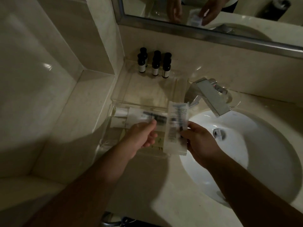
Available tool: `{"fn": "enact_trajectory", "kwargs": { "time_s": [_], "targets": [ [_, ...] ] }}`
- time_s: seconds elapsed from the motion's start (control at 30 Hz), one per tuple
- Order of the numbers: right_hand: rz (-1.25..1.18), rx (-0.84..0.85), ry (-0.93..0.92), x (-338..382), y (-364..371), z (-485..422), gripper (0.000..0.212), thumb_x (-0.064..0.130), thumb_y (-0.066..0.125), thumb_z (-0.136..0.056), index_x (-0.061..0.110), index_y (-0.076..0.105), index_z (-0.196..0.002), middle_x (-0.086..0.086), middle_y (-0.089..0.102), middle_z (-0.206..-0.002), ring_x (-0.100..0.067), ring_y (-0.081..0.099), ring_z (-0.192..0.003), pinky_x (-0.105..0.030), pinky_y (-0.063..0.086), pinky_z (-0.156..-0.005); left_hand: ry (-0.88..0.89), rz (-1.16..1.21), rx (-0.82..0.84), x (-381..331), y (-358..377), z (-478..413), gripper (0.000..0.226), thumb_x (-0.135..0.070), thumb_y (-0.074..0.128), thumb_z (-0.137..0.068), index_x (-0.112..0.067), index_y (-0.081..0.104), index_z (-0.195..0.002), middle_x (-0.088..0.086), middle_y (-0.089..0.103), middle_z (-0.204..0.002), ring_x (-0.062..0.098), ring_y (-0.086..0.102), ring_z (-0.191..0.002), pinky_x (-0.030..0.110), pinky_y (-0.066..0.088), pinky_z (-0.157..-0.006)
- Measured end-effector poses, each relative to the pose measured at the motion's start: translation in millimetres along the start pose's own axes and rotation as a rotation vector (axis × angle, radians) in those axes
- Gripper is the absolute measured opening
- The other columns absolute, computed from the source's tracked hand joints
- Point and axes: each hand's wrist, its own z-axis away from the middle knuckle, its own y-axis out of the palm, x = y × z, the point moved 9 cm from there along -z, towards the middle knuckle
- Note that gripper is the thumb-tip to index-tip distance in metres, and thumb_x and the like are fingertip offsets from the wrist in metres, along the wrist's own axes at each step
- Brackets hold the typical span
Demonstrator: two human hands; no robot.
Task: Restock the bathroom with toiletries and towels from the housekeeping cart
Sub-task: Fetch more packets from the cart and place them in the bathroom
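Pale marble surface [139,185] runs along a tiled corner, and a clear tray [147,92] lies on it against the back wall. At the tray's far end, dark bottles [155,68] with white labels stand upright in a row. Right of the tray, a white sink [246,145] is set into the surface, with a chrome faucet [211,97] reaching over it. A framed mirror [213,7] hangs above the tray.

Over the tray's near end, the left hand [141,136] has its grip clamped on a flat packet [139,116], thumb on top. Under it, small white items [120,113] lie in the tray. At the tray's right edge, the right hand [200,141] has its grip closed on a long packet [177,122], held on end. Both packets are too blurred to read.
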Motion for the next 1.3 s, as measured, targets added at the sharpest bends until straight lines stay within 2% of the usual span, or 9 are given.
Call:
{"fn": "enact_trajectory", "kwargs": {
  "time_s": [0.17,0.37,0.5,0.67,0.83,1.0,1.1,1.2,1.3],
  "targets": [
    [0.271,0.037,-0.046,7.2,13.5,-3.1,0.026,0.005,0.072,-0.086,0.020,0.072,-0.107,-0.012,0.076,-0.087,-0.025,0.065,-0.073,-0.041,0.049,-0.073,0.118,0.113,0.044,6.2,-0.6,12.3,0.015,-0.030,0.060,-0.098,-0.018,0.068,-0.098,-0.004,0.071,-0.085,0.012,0.063,-0.078,0.021,0.047,-0.061],
    [0.476,0.040,-0.065,11.9,32.5,-6.0,0.009,0.017,0.074,-0.088,0.025,0.077,-0.090,0.006,0.076,-0.082,-0.011,0.070,-0.076,-0.028,0.055,-0.072,0.089,0.176,0.024,20.3,-15.7,20.4,0.015,-0.024,0.065,-0.095,-0.012,0.067,-0.104,0.000,0.074,-0.080,0.012,0.067,-0.070,0.019,0.040,-0.050],
    [0.491,-0.071,-0.119,18.4,29.6,-10.9,0.021,0.019,0.073,-0.090,0.024,0.073,-0.110,0.005,0.074,-0.095,-0.012,0.068,-0.086,-0.025,0.051,-0.079,0.030,0.292,-0.123,34.4,-32.6,19.8,0.013,-0.020,0.066,-0.095,-0.008,0.068,-0.097,0.004,0.073,-0.077,0.013,0.068,-0.069,0.021,0.048,-0.056],
    [0.303,-0.189,-0.082,19.1,-1.7,-13.2,0.017,0.012,0.070,-0.090,0.017,0.071,-0.106,-0.002,0.073,-0.089,-0.018,0.068,-0.083,-0.031,0.054,-0.077,-0.145,0.447,-0.265,58.1,-41.3,19.1,0.012,-0.016,0.063,-0.096,-0.005,0.069,-0.097,0.010,0.073,-0.092,0.014,0.072,-0.077,0.018,0.055,-0.056],
    [0.274,-0.235,-0.063,18.5,-14.6,-3.2,0.018,0.006,0.067,-0.091,0.023,0.068,-0.093,-0.008,0.071,-0.089,-0.022,0.067,-0.084,-0.036,0.056,-0.083,-0.206,0.292,-0.256,70.7,-35.4,9.5,0.016,-0.020,0.065,-0.095,-0.006,0.071,-0.096,0.008,0.076,-0.084,0.020,0.073,-0.081,0.031,0.060,-0.075],
    [0.325,-0.258,-0.044,16.6,-20.4,10.1,0.017,0.008,0.068,-0.091,0.014,0.068,-0.107,-0.007,0.071,-0.093,-0.023,0.069,-0.089,-0.036,0.058,-0.085,-0.244,0.180,-0.208,66.3,-32.0,6.3,0.023,-0.023,0.064,-0.097,-0.001,0.069,-0.103,0.008,0.076,-0.078,0.017,0.072,-0.062,0.027,0.054,-0.053],
    [0.364,-0.272,-0.034,21.4,-22.7,20.3,0.021,0.009,0.071,-0.089,0.012,0.070,-0.110,-0.007,0.072,-0.090,-0.022,0.069,-0.087,-0.038,0.059,-0.087,-0.275,0.020,-0.115,50.5,-25.7,17.9,0.036,-0.041,0.054,-0.101,-0.007,0.065,-0.099,0.008,0.071,-0.081,0.017,0.066,-0.056,0.022,0.046,-0.044],
    [0.429,-0.259,-0.022,35.8,-20.6,32.9,0.023,0.011,0.072,-0.088,0.012,0.069,-0.111,-0.008,0.072,-0.092,-0.025,0.070,-0.090,-0.039,0.059,-0.089,-0.277,-0.211,-0.054,25.8,-22.3,31.1,0.047,-0.050,0.047,-0.101,-0.006,0.065,-0.098,0.009,0.072,-0.087,0.022,0.065,-0.065,0.022,0.039,-0.048],
    [0.487,-0.279,-0.055,58.4,-19.7,47.3,0.025,0.014,0.072,-0.088,0.012,0.070,-0.113,-0.007,0.071,-0.091,-0.024,0.069,-0.089,-0.038,0.059,-0.088,-0.159,-0.327,-0.063,-12.3,-22.4,39.4,0.044,-0.047,0.050,-0.098,-0.008,0.069,-0.103,0.008,0.076,-0.093,0.022,0.067,-0.065,0.022,0.044,-0.049]
  ]
}}
